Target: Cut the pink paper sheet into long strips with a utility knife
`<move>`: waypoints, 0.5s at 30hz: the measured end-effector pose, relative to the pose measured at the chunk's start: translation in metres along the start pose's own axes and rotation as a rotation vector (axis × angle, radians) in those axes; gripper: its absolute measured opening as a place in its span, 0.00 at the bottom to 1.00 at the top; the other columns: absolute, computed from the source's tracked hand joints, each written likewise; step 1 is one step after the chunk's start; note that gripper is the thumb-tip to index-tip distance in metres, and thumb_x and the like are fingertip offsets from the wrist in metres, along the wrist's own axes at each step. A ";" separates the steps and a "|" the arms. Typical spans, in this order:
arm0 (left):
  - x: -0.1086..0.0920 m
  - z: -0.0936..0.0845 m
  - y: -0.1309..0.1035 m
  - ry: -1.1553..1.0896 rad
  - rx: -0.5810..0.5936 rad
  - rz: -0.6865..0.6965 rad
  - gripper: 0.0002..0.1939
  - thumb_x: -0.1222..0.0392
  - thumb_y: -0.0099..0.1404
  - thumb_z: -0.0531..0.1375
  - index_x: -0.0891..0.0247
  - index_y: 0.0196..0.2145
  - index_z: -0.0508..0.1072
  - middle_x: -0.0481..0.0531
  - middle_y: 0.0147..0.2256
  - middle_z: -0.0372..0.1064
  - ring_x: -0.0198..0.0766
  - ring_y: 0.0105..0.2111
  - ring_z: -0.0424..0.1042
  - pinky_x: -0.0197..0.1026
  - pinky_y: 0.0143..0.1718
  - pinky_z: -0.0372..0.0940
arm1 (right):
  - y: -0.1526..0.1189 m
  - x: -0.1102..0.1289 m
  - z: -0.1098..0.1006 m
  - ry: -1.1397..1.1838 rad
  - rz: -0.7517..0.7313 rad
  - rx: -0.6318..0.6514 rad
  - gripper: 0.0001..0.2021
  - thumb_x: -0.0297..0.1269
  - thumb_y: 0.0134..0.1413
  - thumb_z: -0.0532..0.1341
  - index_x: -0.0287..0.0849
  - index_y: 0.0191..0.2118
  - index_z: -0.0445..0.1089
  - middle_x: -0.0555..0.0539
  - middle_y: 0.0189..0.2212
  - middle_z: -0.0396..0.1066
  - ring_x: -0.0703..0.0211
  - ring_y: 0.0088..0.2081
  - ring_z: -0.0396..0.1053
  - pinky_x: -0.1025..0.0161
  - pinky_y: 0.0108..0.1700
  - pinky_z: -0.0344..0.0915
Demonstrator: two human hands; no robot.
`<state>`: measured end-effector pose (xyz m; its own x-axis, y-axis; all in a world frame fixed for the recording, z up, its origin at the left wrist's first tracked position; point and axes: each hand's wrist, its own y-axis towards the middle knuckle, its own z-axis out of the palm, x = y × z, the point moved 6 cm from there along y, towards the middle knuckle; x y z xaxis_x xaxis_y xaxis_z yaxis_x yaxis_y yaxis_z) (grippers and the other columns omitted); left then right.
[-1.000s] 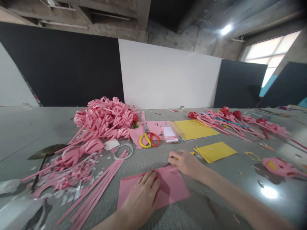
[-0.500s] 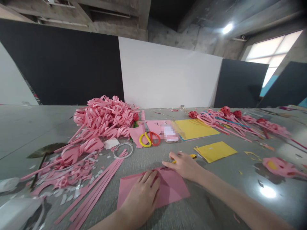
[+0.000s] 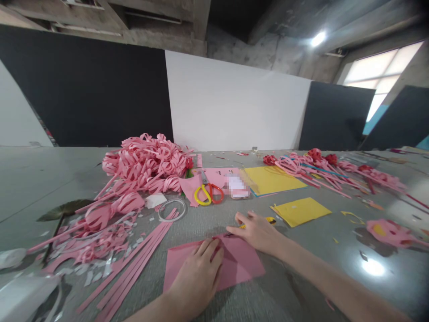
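A folded sheet of pink paper lies flat on the grey surface in front of me. My left hand rests on its left and middle part, fingers laid over the paper close to its far edge. At that same edge, to the right, my right hand grips a yellow utility knife. The knife's blade end points left along the paper's upper fold; most of its handle is hidden by my fingers. Several cut pink paper strips lie left of the sheet.
Beyond my hands are scissors, a phone, a roll of tape and yellow paper. A heap of curled pink paper stands at the back left. Paper flowers lie at the right.
Almost nothing differs. Both hands and the pink sheet keep their places, and the view has shifted only very slightly.
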<state>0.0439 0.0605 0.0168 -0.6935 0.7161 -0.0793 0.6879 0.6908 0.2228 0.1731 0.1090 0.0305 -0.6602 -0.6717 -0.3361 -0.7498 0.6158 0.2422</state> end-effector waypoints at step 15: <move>0.002 -0.001 0.001 -0.035 0.026 -0.030 0.21 0.69 0.57 0.50 0.66 0.50 0.61 0.59 0.51 0.58 0.45 0.52 0.55 0.47 0.49 0.58 | 0.000 -0.002 -0.002 0.031 0.011 0.027 0.15 0.30 0.56 0.50 0.52 0.47 0.63 0.45 0.38 0.61 0.62 0.30 0.59 0.64 0.35 0.54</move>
<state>0.0427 0.0623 0.0175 -0.7059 0.6981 -0.1200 0.6729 0.7138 0.1944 0.1746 0.1098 0.0328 -0.6701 -0.6767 -0.3049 -0.7409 0.6343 0.2207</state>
